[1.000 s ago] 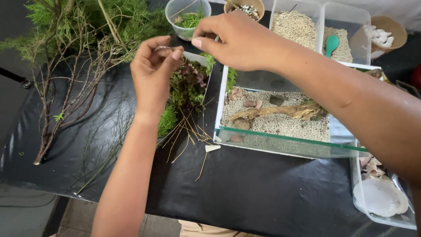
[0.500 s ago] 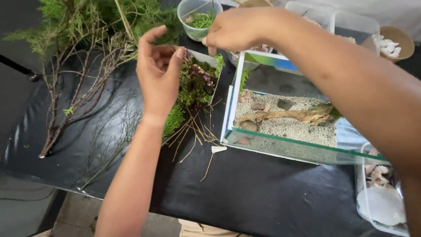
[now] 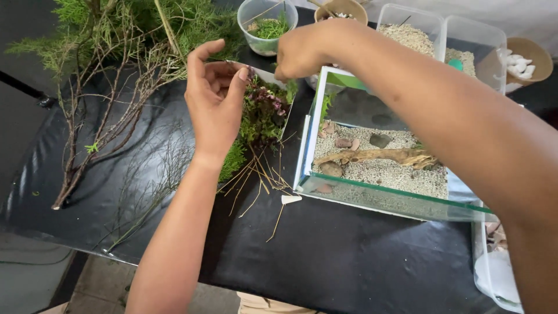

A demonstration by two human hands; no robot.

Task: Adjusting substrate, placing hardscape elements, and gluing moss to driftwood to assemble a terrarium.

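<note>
Nearest the camera, the black-covered surface (image 3: 360, 261) carries a scatter of pale stalks (image 3: 258, 180) and a small white cap-like piece (image 3: 290, 199) lying just in front of a glass tank (image 3: 395, 197). Inside the tank a bed of light gravel holds a few pebbles and a piece of driftwood (image 3: 378, 157), whose long axis runs left to right, roughly parallel to the front pane, with its thicker forked end toward the right. Just left of the tank lies a clump of small plants (image 3: 261, 116) with dark red and green leaves; its long axis runs near to far, with the bare stalk ends pointing toward the camera and the leafy tops pointing away. The left hand (image 3: 214, 99) is raised above that clump, palm turned inward, thumb up and fingers curled; whether it pinches a thin sprig I cannot tell. The right hand (image 3: 305, 49) is loosely clenched over the far left corner of the tank, knuckles up, and what it grips, if anything, is hidden. I judge that a sprig is being picked or separated from the clump, and a next move would call for a light pinch near the stalk end. Farther back stand a clear cup of greenery (image 3: 267, 26), tubs of gravel (image 3: 410, 35) and a spread of branches (image 3: 122, 75).
</note>
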